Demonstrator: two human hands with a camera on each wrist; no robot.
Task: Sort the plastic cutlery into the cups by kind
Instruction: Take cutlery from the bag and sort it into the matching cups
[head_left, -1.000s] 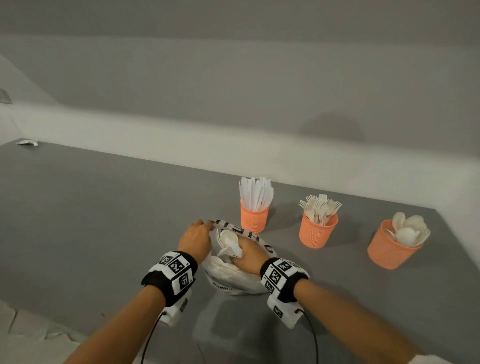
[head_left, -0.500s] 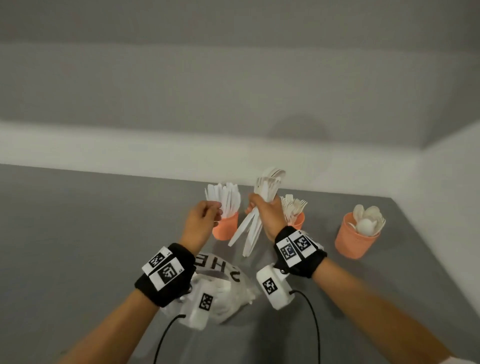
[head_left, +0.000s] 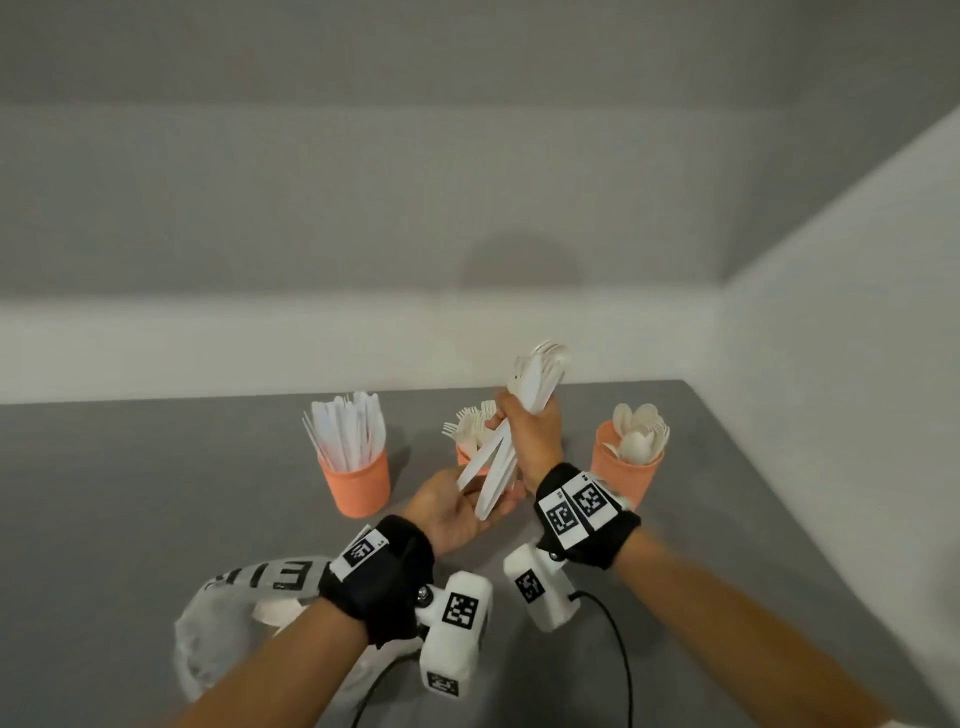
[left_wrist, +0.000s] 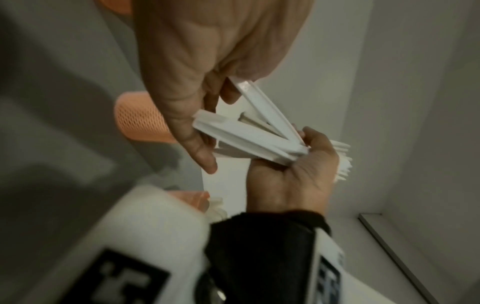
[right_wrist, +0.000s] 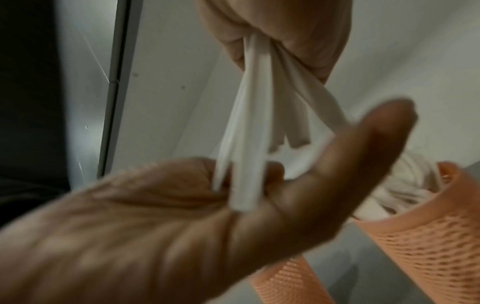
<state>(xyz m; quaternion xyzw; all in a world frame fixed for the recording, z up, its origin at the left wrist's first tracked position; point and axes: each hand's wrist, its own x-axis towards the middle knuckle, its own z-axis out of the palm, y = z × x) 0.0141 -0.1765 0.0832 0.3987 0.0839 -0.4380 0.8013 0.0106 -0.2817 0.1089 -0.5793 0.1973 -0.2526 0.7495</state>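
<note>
— Where am I standing?
— A bare staged room, I'd say, not a lived-in kitchen: plain grey wall (head_left: 363, 182) at twelve o'clock, white baseboard (head_left: 260, 343), grey table (head_left: 130, 493) set into the corner.
— What else shows it?
— Fiducial-tagged wristbands (head_left: 582, 506) and cabled wrist cameras (head_left: 540, 587) on me.

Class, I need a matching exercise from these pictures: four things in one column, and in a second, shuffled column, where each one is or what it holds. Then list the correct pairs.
Column A
1. left cup
2. middle cup
3. right cup
4. right hand

Column B
a. holds forks
b. grips a bundle of cutlery above the table
c. holds knives
d. holds spoons

Pairs: 1-c, 2-a, 3-d, 4-b
</note>
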